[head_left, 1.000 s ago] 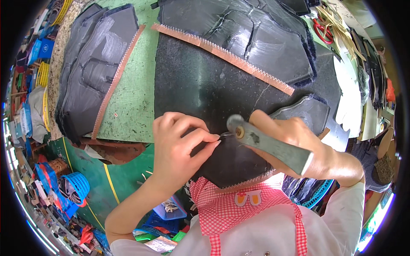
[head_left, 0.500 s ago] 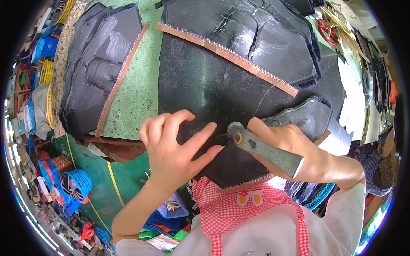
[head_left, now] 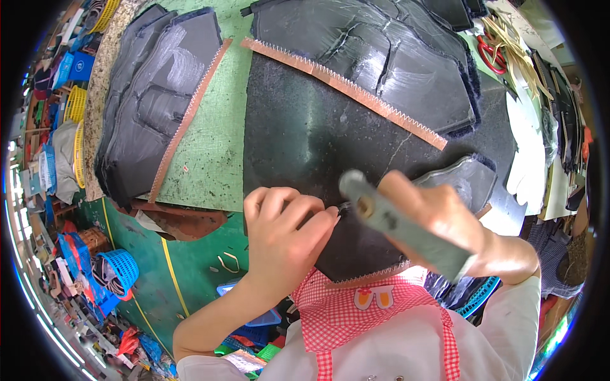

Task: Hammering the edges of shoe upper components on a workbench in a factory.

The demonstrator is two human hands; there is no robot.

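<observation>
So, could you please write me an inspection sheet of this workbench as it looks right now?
Surface: green worktable, scuffed, largely covered.
Job's things: large black leather sheet with a zigzag-cut edge; grey-handled tool, its tip at the sheet.
Clutter: stacked dark cut leather pieces on the left, more at the top; brown zigzag-edged strip; red-handled scissors.
Grippers: left hand presses fingertips on the sheet; right hand grips the tool.
Cables: nothing seen.
Surroundings: blue plastic basket and other bins on the floor.
</observation>
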